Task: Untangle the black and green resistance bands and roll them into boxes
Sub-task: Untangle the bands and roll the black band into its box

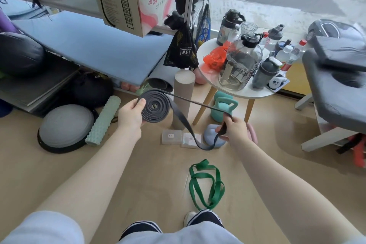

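Observation:
The black resistance band (155, 106) is partly wound into a flat coil held up above the floor. My left hand (131, 114) grips the coil at its left edge, thumb on its face. The loose tail runs right and loops down to my right hand (232, 128), which pinches it. The green resistance band (206, 184) lies in loose loops on the wooden floor in front of my feet, apart from the black one. Two small clear boxes (172, 137) (191, 140) sit on the floor beneath the hanging tail.
A white round table (255, 93) crowded with bottles stands to the right, kettlebells (223, 108) under it. A tall foam cylinder (183, 95), a green roller (104, 120) and a grey balance dome (65, 127) stand on the floor. Shelves at left, a grey massage bed (336, 93) at right.

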A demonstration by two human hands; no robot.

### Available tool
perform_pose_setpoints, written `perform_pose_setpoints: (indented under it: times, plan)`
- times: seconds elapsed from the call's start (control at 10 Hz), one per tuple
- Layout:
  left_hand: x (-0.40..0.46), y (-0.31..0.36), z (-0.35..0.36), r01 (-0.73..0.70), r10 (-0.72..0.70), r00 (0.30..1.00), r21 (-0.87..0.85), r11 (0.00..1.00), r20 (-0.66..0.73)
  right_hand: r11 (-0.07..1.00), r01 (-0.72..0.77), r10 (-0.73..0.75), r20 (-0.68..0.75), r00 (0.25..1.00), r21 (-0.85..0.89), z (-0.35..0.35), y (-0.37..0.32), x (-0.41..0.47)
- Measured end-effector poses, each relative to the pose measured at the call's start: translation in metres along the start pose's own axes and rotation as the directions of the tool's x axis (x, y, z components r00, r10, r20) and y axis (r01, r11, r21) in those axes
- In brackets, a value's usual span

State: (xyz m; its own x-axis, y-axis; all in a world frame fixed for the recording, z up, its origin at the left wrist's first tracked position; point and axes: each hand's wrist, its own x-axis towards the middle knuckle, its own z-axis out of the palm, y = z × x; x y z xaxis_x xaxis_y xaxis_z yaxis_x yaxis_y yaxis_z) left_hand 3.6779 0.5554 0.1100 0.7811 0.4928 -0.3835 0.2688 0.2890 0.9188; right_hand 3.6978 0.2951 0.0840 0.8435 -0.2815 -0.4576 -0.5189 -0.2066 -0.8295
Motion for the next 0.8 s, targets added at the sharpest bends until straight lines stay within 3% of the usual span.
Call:
perform_pose_setpoints:
  times: [0.1, 0.2, 0.3, 0.4, 0.5, 0.6, 0.7, 0.8]
  plan:
    - [-0.005, -0.003, 0.008, 0.048, -0.048, 0.999, -0.031, 0.998, -0.006, 0.928, -0.208, 0.19, 0.087, 0.978, 0.31, 0.011, -0.006, -0.005]
    - [0.003, 0.0, 0.005, 0.083, -0.091, 0.993, -0.094, 0.992, -0.08, 0.91, -0.234, 0.187, 0.163, 0.969, 0.342, 0.01, -0.006, -0.006]
    - [0.012, 0.003, -0.009, 0.057, -0.067, 0.991, -0.086, 0.995, -0.115, 0.968, -0.115, 0.089, 0.123, 0.988, 0.222, -0.003, 0.001, 0.0]
    - [0.011, 0.005, -0.011, 0.0, 0.0, 0.999, -0.006, 1.0, -0.054, 0.993, -0.059, 0.051, 0.074, 0.996, 0.102, -0.006, 0.005, 0.001]
    - [0.004, 0.012, -0.007, -0.115, 0.107, 0.992, 0.134, 0.984, 0.066, 0.99, -0.14, 0.139, 0.118, 0.983, -0.001, -0.007, 0.014, 0.003]
    - [-0.01, 0.023, -0.001, -0.294, 0.218, 0.936, 0.271, 0.917, 0.277, 0.981, -0.084, 0.123, 0.226, 0.966, -0.173, -0.003, 0.016, -0.002]
    - [-0.027, 0.033, 0.009, -0.479, 0.259, 0.841, 0.431, 0.765, 0.476, 0.993, 0.118, -0.108, 0.294, 0.95, -0.015, 0.012, -0.004, -0.014]
    - [-0.036, 0.038, 0.015, -0.571, 0.222, 0.776, 0.507, 0.646, 0.591, 0.924, 0.34, -0.382, 0.379, 0.843, 0.177, 0.022, -0.035, -0.03]
